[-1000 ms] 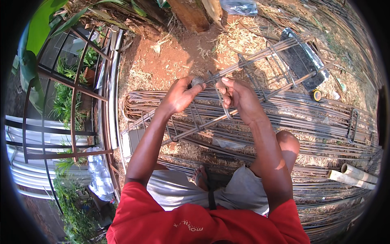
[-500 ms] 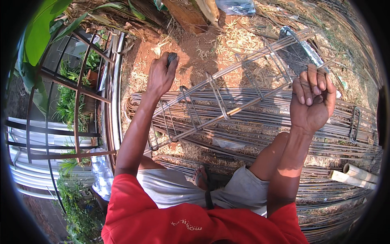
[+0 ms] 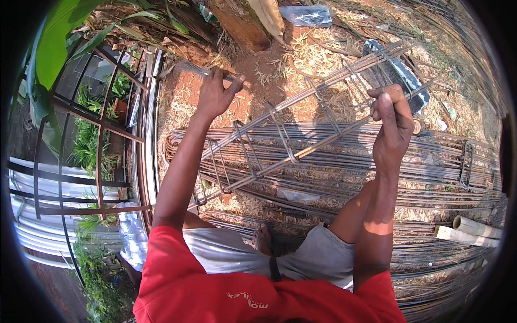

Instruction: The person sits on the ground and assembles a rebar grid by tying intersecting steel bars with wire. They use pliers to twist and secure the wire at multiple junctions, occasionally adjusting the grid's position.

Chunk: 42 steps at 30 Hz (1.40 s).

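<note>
My left hand (image 3: 216, 98) is closed round a bundle of thin grey wire (image 3: 190, 68), whose strands stick out past the fingers. My right hand (image 3: 392, 121) is raised with its fingers curled into a pinch; what they hold, if anything, is too small to make out. A rebar cage (image 3: 304, 152) of long bars with bent rectangular stirrups (image 3: 246, 145) runs slantwise in front of me, from near my left knee to the far right. The right hand appears over or beside the cage's right part; whether it touches the bars I cannot tell.
Long steel rods (image 3: 344, 180) lie in bundles under and around the cage. A loose stirrup (image 3: 467, 164) and pale tubes (image 3: 474, 231) are at the right. Beyond the cage lies a dark slab (image 3: 396, 75). A metal grille (image 3: 102, 126) stands on the left, and a trunk (image 3: 237, 24) ahead.
My right hand has turned over and moved slightly down and left, its fingers now drawn into a pinch. The left hand has rotated, showing more of the wire bundle.
</note>
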{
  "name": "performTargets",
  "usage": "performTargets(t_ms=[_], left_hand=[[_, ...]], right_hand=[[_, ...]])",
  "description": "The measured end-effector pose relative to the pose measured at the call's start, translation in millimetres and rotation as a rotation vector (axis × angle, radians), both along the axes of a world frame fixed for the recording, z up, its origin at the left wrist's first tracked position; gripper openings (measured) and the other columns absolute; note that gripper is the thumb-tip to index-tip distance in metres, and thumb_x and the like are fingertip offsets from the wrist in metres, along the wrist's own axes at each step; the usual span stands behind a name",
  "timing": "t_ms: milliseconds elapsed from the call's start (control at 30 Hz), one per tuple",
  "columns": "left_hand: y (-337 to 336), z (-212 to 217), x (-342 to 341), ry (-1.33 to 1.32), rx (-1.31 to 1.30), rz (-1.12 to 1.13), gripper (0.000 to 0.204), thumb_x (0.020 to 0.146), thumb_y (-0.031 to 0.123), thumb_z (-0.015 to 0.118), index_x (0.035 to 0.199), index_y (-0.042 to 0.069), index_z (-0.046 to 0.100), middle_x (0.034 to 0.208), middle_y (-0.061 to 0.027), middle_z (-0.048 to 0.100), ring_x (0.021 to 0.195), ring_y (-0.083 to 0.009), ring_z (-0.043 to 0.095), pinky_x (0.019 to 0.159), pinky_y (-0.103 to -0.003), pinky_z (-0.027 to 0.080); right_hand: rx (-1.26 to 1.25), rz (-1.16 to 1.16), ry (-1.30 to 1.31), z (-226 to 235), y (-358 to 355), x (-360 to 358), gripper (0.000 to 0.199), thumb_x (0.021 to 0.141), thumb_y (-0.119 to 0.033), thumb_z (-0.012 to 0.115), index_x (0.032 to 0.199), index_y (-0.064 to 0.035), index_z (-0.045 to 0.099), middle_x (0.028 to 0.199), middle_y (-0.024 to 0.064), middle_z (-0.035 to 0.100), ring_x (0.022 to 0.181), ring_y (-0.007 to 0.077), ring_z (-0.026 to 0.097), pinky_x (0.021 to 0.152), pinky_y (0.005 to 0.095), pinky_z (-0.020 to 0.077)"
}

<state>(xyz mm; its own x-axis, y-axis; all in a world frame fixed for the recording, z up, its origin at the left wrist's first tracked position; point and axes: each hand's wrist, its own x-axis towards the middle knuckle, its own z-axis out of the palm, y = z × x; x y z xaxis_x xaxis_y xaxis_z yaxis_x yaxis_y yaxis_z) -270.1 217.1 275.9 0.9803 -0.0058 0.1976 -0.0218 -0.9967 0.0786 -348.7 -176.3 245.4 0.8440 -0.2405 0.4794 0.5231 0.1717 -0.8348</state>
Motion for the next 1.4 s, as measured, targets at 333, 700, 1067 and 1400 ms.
performTargets(t_ms=[333, 700, 1067, 1400], left_hand=[[-119, 36, -34, 0.468, -1.772, 0.022, 0.045, 0.113, 0.029, 0.059, 0.143, -0.004, 0.063, 0.095, -0.0003, 0.066, 0.090, -0.0121, 0.069, 0.094, -0.036, 0.061], [-41, 75, -28, -0.131, -1.714, -0.102, 0.053, 0.118, 0.023, 0.044, 0.161, -0.006, 0.038, 0.097, -0.0078, 0.067, 0.092, -0.0230, 0.072, 0.104, -0.049, 0.063], [-30, 89, -44, -0.244, -1.844, -0.160, 0.049, 0.117, 0.017, 0.043, 0.161, -0.005, 0.039, 0.083, -0.0015, 0.054, 0.072, -0.0112, 0.048, 0.071, -0.027, 0.042], [-51, 90, -82, -0.204, -1.696, -0.176, 0.052, 0.116, 0.030, 0.051, 0.157, -0.003, 0.047, 0.070, 0.0089, 0.026, 0.062, -0.0055, 0.026, 0.060, -0.025, 0.026]], right_hand=[[-0.725, 0.203, -0.028, -9, 80, -11, 0.018, 0.105, -0.018, 0.064, 0.115, -0.0089, 0.075, 0.098, 0.0151, 0.068, 0.091, 0.0390, 0.066, 0.079, 0.0493, 0.0503], [-0.974, 0.438, 0.169, -22, 67, -14, 0.023, 0.093, -0.015, 0.076, 0.114, -0.0190, 0.085, 0.081, 0.0134, 0.072, 0.082, 0.0346, 0.066, 0.085, 0.0478, 0.0468], [-1.000, 0.937, 0.357, -43, 85, -21, 0.014, 0.106, -0.016, 0.064, 0.111, -0.0070, 0.074, 0.072, 0.0106, 0.072, 0.068, 0.0251, 0.073, 0.065, 0.0424, 0.0536], [-0.880, 1.664, 0.463, -70, 129, -44, 0.032, 0.106, -0.024, 0.070, 0.130, -0.0022, 0.065, 0.109, 0.0163, 0.078, 0.102, 0.0260, 0.078, 0.087, 0.0392, 0.0627]])
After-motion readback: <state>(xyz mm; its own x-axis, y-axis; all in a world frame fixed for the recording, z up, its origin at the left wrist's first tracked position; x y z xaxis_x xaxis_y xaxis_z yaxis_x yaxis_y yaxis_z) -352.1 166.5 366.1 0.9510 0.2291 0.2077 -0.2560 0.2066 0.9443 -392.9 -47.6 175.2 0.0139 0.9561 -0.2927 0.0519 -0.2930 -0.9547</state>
